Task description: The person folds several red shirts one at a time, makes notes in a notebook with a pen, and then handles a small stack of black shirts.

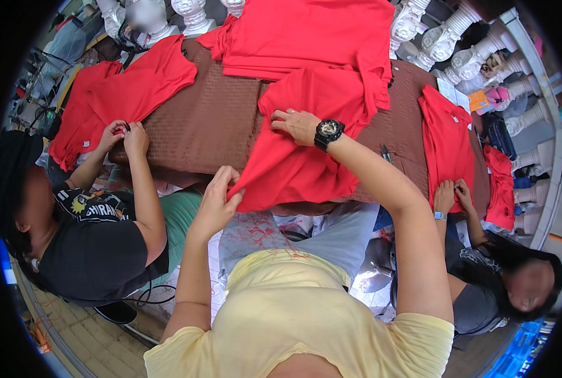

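A red shirt (pixel 300 165) lies in front of me on the brown-covered table, its near end hanging over the edge. My left hand (pixel 219 200) pinches its lower left corner, just off the table. Farther up, my right hand (pixel 298 128), with a black watch (pixel 329 131) on the wrist, has its fingers bent and pressed onto the same cloth. The fabric is drawn into folds between my two hands. What lies under the right fingertips is hidden.
More red shirts (pixel 300 38) are stacked at the far side. People sit on both sides, each handling a red shirt (pixel 114 94) or another red garment (pixel 448 148). Small dark snips (pixel 385 153) lie right of my cloth. White ornate columns (pixel 444 41) stand behind the table.
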Motion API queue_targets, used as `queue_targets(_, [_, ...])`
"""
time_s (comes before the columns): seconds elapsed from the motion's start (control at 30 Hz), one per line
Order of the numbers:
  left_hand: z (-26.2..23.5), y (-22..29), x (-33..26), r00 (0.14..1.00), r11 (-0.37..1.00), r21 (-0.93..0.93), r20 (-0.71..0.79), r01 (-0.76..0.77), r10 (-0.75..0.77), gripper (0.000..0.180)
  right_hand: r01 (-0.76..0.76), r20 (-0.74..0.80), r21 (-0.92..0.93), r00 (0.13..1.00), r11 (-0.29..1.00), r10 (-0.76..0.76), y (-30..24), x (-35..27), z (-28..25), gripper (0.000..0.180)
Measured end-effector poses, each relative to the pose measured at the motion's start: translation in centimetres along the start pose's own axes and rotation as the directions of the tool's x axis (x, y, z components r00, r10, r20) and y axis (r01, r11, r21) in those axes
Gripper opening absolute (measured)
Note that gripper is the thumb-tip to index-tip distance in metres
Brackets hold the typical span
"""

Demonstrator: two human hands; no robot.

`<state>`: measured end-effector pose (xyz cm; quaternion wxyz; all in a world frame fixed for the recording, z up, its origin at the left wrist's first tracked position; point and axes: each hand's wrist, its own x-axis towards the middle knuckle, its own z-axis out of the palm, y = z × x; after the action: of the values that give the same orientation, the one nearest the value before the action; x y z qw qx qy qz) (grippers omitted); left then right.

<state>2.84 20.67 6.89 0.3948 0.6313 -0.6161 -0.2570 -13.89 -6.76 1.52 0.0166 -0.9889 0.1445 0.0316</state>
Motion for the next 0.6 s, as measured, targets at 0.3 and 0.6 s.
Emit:
queue_targets(0.3, [-1.1, 2.6, -0.5, 0.994, 0.994, 0.035, 0.034, 0.100, -0.101, 0.033, 0.060, -0.110, -0.151, 0.991, 0.987, -0.077, -1.2, 2.8, 0.1, 0.039])
queue_targets(0.6, [-8.1, -0.5, 1.2, 0.929, 0.950, -0.244, 0.356, 0.197, -0.101, 0.028, 0.016, -0.229, 0.192, 0.973, 0.981, 0.029, 5.4, -1.6, -13.8, 0.023])
